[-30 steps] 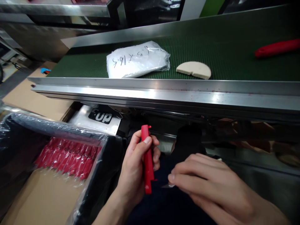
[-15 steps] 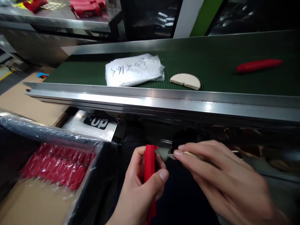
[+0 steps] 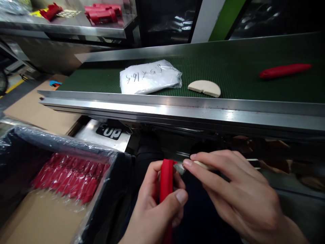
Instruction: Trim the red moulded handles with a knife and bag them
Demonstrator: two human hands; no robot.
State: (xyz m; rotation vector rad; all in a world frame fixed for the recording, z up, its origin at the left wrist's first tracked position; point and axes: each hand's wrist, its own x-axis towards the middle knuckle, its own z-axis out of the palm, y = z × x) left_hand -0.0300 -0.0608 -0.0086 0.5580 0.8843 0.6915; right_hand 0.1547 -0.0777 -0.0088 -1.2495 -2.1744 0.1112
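My left hand [image 3: 159, 203] is closed around a long red plastic part [image 3: 167, 179], which stands nearly upright. Its lower end is partly hidden behind my thumb. A small red nub juts from the right side of its top. My right hand [image 3: 236, 189] grips a small knife [image 3: 180, 167] with a thin blade and a pale handle, mostly covered by my fingers. The blade points left, close to the nub; whether they touch I cannot tell.
On the green conveyor belt [image 3: 101, 74] lie a white plastic packet [image 3: 149, 78], a cream half-disc [image 3: 205, 88] and another red part [image 3: 285, 70]. A metal rail [image 3: 177, 105] edges it. At lower left, a plastic-lined box [image 3: 122, 179] holds several bagged red parts [image 3: 68, 176].
The knife blade has come closer to the nub at the top of the red part. The whole view has shifted slightly, so things appear further right.
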